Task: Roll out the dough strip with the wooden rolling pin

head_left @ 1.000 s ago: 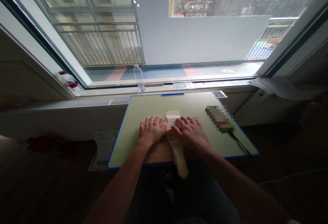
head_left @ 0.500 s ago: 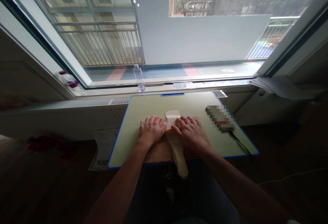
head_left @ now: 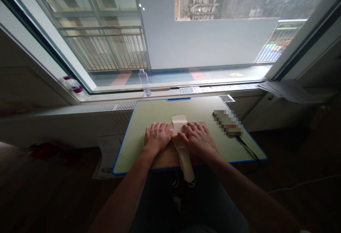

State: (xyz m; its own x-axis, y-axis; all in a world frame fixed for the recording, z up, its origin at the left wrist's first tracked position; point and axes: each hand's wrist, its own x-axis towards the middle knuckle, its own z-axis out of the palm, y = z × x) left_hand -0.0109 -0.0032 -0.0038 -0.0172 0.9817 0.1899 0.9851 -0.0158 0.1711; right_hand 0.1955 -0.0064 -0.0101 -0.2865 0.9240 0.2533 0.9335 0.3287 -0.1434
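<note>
A long cream strip of dough [head_left: 184, 155] runs lengthwise over a wooden board [head_left: 165, 156]; its near end hangs past the table's front edge. Across the strip lies a wooden rolling pin [head_left: 176, 137], visible only between my thumbs. My left hand [head_left: 159, 136] presses on its left part, fingers forward and close together. On the right part rests my right hand [head_left: 197, 137], its fingers slightly spread and curved over. Both palms hide most of the pin. The far end of the dough lies flat beyond the hands.
The small table [head_left: 149, 110] has a blue rim. At its right lies a blurred-out device [head_left: 228, 123] with a black cable [head_left: 250, 147]. A clear bottle [head_left: 144, 83] stands on the windowsill; another bottle [head_left: 73, 84] leans at the left. Papers [head_left: 290, 90] lie at the right.
The view has tilted up slightly. The dough's hanging end has shifted a little up and left in the picture. Both hands stay nearly in place on the rolling pin.
</note>
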